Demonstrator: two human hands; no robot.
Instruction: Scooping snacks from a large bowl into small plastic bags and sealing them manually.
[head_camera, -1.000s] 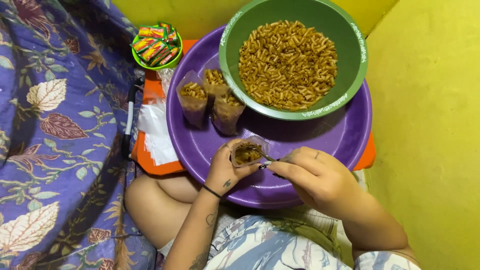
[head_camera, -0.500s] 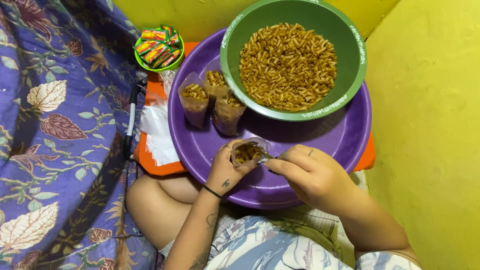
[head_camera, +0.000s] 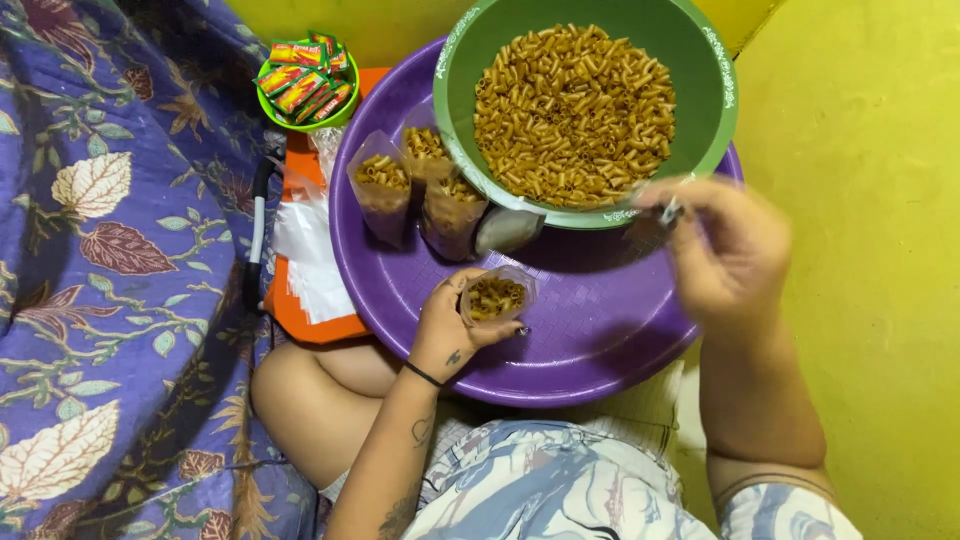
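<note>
The left hand (head_camera: 455, 325) sits just below the centre of the frame, its fingers curled around a small clear plastic bag (head_camera: 497, 296) partly filled with brown fried macaroni. The bag's mouth faces up, and it rests over the bare floor of a large purple basin (head_camera: 590, 330) that fills the middle of the picture.

The right hand (head_camera: 725, 245) is at centre right, blurred, raised beside the lower right rim of a green bowl (head_camera: 715, 60). Its fingers are pinched closed around a small shiny thing, probably a spoon (head_camera: 668, 212), though the blur keeps me from telling its kind for certain. The thing lies just at the bowl's rim.

The green bowl stands in the upper part of the purple basin and holds a heap of the same macaroni (head_camera: 575, 115). To the left of the bowl, inside the basin, three filled bags (head_camera: 415, 185) stand upright, touching one another.

In the upper left, a small green bowl (head_camera: 303, 85) holds coloured sachets. Below it a stack of empty clear bags (head_camera: 305, 250) lies on an orange tray (head_camera: 300, 325), beside the basin's left edge. A purple floral cloth (head_camera: 110, 270) covers the left side of the frame, and a yellow wall (head_camera: 870, 300) fills the right.
</note>
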